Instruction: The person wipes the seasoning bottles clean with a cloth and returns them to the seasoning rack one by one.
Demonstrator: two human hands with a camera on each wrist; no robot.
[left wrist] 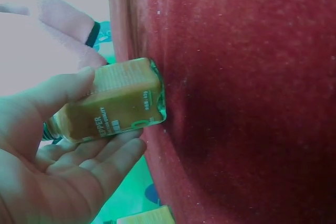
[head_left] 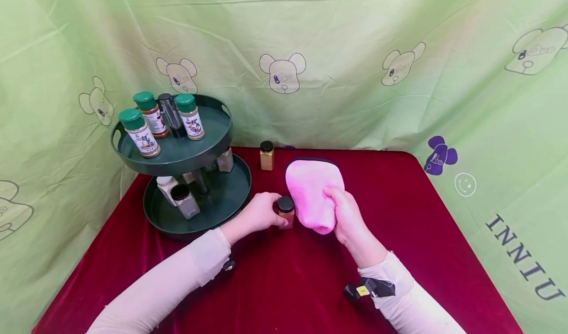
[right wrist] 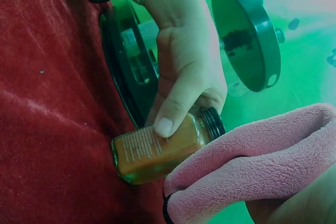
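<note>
My left hand [head_left: 263,211] holds a small square glass spice jar [left wrist: 118,98] with a black lid between thumb and fingers. Orange-brown powder fills it, and the label reads "PEPPER". Its base is at or just over the red tablecloth; I cannot tell whether it touches. To its right, my right hand [head_left: 348,215] grips a folded pink fleecy cloth [head_left: 312,188] with a dark edge. In the right wrist view the cloth [right wrist: 252,166] lies close beside the jar's lid [right wrist: 212,123]; whether they touch is unclear.
A dark green two-tier round rack [head_left: 173,164] stands on the left. Green-capped shakers [head_left: 144,136] and a dark cylinder [head_left: 172,115] are on top; several jars [head_left: 186,203] sit below. Another black-lidded jar [head_left: 266,157] stands at the back of the red-covered table [head_left: 284,284], near the green curtain.
</note>
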